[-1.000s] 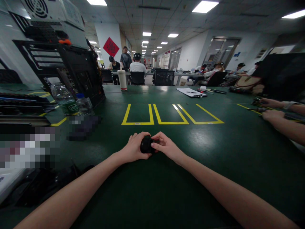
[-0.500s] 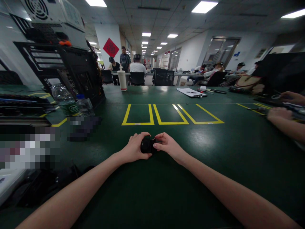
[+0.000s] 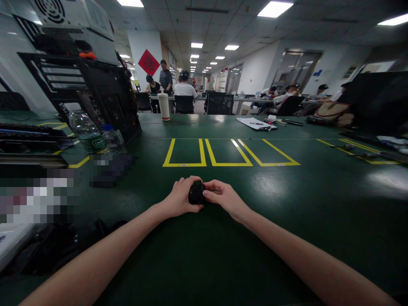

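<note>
A small, glossy black rounded object [image 3: 196, 193] is between my hands, low over the green table; its exact kind I cannot make out. My left hand [image 3: 182, 195] wraps round its left side, thumb below and fingers above. From the right, my right hand [image 3: 222, 196] pinches the object's right edge between thumb and fingertips. Those fingers partly cover that edge.
Yellow tape outlines [image 3: 185, 165] lie ahead on the green table [image 3: 204, 259]. To the left stand a computer case [image 3: 105, 95], a water bottle [image 3: 85, 129] and dark gear. A white dispenser bottle [image 3: 163, 106] and a clipboard [image 3: 255, 123] are farther back.
My right fingertips have moved slightly left, and the dark part that showed between them and the rounded piece is no longer visible. Another person's hands have left the right side.
</note>
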### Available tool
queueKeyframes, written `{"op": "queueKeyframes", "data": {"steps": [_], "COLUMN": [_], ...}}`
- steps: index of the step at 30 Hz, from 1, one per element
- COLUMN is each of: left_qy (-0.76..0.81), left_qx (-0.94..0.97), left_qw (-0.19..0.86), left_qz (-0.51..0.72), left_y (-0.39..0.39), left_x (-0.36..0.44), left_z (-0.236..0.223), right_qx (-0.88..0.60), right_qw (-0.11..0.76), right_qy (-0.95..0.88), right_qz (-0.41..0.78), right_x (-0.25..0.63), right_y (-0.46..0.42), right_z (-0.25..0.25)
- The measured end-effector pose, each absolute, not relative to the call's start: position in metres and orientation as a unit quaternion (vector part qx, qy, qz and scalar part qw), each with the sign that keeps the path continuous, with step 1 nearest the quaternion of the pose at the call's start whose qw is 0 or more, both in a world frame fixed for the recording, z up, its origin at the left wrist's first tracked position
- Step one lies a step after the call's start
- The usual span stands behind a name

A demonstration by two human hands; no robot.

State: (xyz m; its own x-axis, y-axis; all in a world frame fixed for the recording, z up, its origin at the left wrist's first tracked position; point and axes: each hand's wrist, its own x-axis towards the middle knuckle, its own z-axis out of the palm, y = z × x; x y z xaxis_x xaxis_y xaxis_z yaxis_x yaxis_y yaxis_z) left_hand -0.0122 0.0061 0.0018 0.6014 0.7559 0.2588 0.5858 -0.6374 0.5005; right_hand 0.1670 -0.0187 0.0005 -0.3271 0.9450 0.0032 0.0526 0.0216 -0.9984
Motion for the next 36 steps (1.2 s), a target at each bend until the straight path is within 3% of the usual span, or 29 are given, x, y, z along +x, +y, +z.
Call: {"op": "queueKeyframes", "data": {"steps": [36], "left_qy": [0.386], "left_qx": [0.871], "left_qw": [0.193], "left_qz": [0.233], "left_y": [0.006], "left_x": [-0.012], "left_z": [0.0], "right_qx": [-0.374], "right_qw": [0.396], "right_qy": [-0.642], "right_qz": [0.539], "right_x": [0.171], "right_y": [-0.021], "right_z": [0.005]}}
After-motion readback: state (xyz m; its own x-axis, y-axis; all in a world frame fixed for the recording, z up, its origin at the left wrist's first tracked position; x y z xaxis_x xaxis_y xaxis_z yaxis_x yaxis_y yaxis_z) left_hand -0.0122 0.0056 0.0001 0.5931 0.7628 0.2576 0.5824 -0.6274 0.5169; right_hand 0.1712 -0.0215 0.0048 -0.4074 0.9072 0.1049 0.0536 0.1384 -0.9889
